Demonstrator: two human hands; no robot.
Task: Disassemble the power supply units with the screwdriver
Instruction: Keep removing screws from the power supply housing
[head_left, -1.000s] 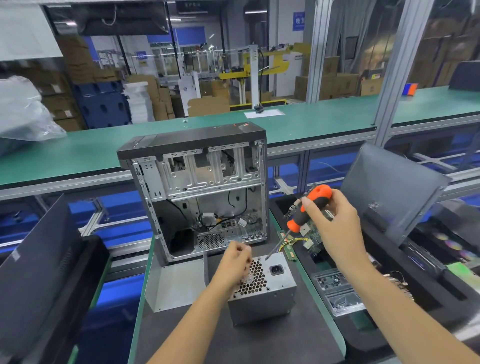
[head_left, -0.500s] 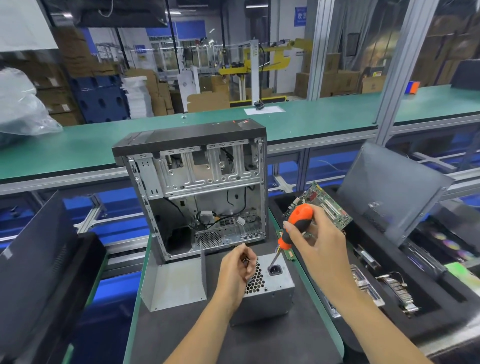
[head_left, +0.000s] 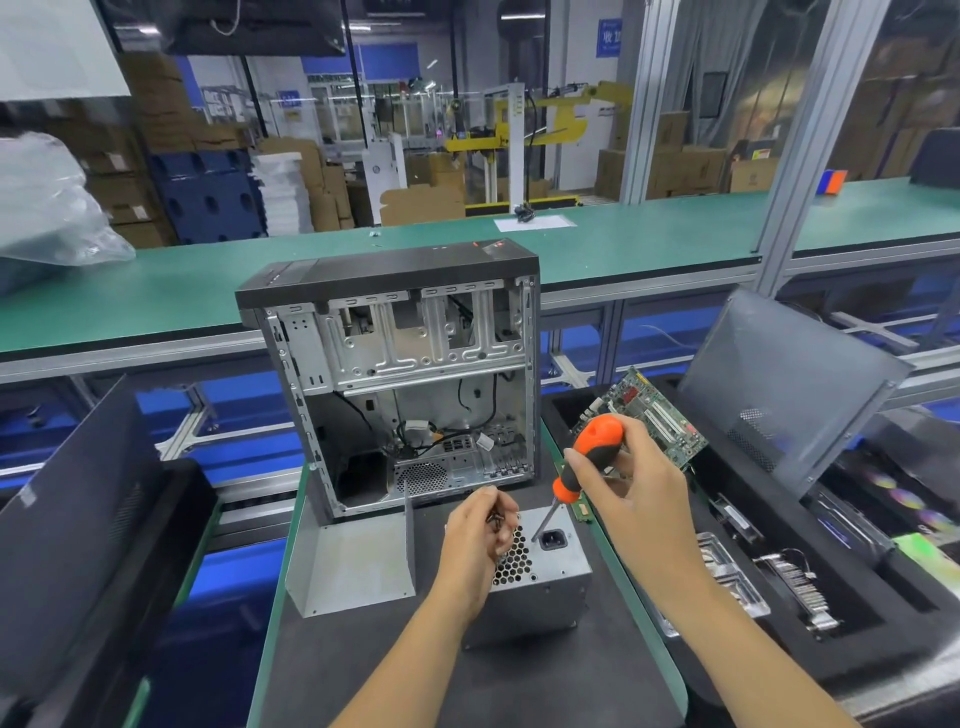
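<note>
Room: a factory floor with stacked cardboard boxes and a long green conveyor bench (head_left: 363, 280) running across, well beyond both hands.
Table: a dark mat with a green edge (head_left: 519, 680) under both forearms.
Case: the open computer case (head_left: 395, 379) stands upright just beyond the left hand, its open side facing the person.
Power supply unit: the grey box (head_left: 540, 582) lies on the table directly under both hands, its vent grille and socket face turned up.
Circuit board: a green board (head_left: 657, 415) is propped in the black tray just behind the right hand.
Right hand: the right hand (head_left: 639, 493) grips the handle of the orange-and-black screwdriver (head_left: 587, 457).
Left hand: the left hand (head_left: 480, 535) has fingers curled, pinching small dark screws (head_left: 496, 519) over the grille.
Screwdriver axis: long axis tilted, handle up and right, tip down and left beside the socket.
Change: a second ago the screwdriver was raised well above the unit; its tip has now come down onto the top face.
</note>
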